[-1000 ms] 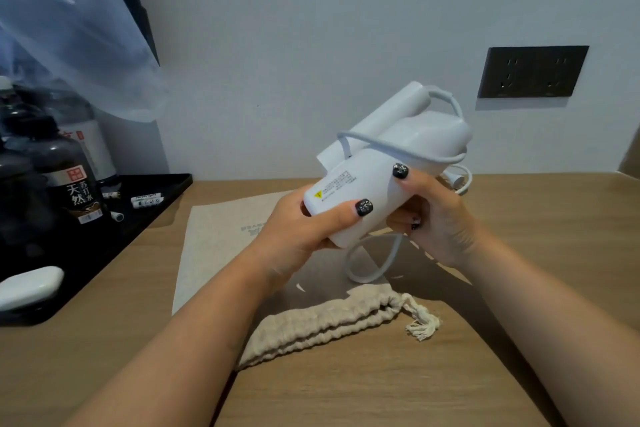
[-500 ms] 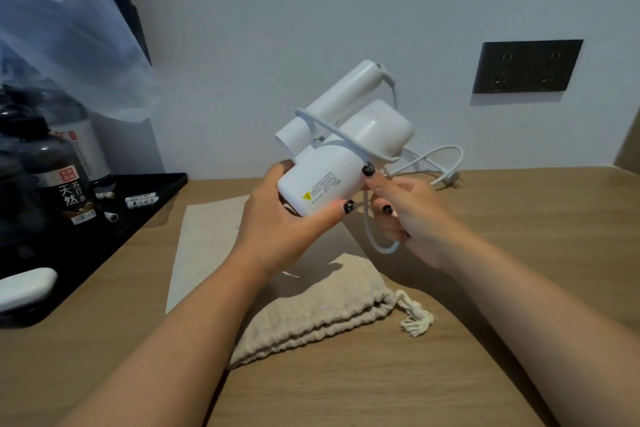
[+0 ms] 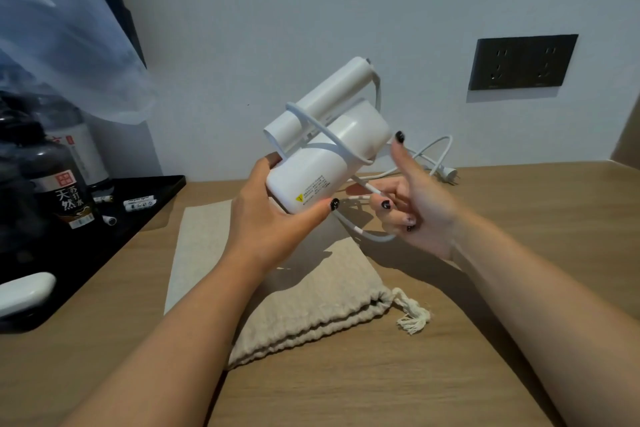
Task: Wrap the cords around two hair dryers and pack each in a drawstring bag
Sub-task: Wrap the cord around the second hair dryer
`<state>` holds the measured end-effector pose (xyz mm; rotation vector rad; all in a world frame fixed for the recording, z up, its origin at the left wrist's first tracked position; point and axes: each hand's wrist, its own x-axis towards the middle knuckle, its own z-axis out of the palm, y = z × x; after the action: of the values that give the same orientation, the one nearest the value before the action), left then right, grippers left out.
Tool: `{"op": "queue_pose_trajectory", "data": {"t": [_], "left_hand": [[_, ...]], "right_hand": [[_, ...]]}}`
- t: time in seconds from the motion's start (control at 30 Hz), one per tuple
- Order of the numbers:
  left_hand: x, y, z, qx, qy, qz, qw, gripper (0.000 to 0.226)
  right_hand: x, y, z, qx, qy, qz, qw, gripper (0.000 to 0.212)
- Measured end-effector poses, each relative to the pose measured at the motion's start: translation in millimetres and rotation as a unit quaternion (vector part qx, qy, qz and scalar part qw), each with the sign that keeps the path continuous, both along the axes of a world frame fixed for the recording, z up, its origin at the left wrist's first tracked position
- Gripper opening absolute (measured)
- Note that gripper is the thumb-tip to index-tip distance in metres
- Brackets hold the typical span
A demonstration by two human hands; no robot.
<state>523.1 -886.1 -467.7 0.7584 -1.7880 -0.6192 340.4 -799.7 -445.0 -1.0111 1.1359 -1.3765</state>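
Note:
My left hand (image 3: 273, 218) grips the barrel of a folded white hair dryer (image 3: 322, 163), held up above the table. Its white cord (image 3: 374, 236) loops once round the body and handle. My right hand (image 3: 415, 208) is just right of the dryer, fingers curled round the cord, thumb raised. The loose end trails back to the plug (image 3: 446, 173) lying on the table by the wall. Below my hands lies a filled beige drawstring bag (image 3: 311, 308) with a tassel (image 3: 414, 319). A flat beige bag (image 3: 201, 243) lies under it, to the left.
A black tray (image 3: 152, 204) at the left holds dark bottles (image 3: 65, 194), small sachets and a white object (image 3: 24, 291). Clear plastic (image 3: 52, 45) hangs at the upper left. A dark wall socket (image 3: 523, 62) sits on the wall at the right. The wooden table (image 3: 346, 385) spreads below.
The dryer has tilted and moved left and up in my left hand. My right hand came off the dryer body and now holds the cord beside it; the plug end lies by the wall.

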Motion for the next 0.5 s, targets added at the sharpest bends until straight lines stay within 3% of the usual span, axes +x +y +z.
{"op": "queue_pose_trajectory", "data": {"t": [0.1, 0.3, 0.5], "left_hand": [[1, -1, 0, -0.007, -0.012, 0.008, 1.000, 0.072], [1, -2, -4, -0.049, -0.090, 0.021, 0.995, 0.072], [-2, -7, -8, -0.181, -0.178, 0.068, 0.965, 0.074]], "right_hand": [[-6, 1, 4, 0.011, -0.009, 0.022, 1.000, 0.098], [0, 0, 2, 0.046, 0.087, -0.009, 0.995, 0.090], [6, 1, 3, 0.035, 0.067, -0.047, 0.996, 0.093]]}}
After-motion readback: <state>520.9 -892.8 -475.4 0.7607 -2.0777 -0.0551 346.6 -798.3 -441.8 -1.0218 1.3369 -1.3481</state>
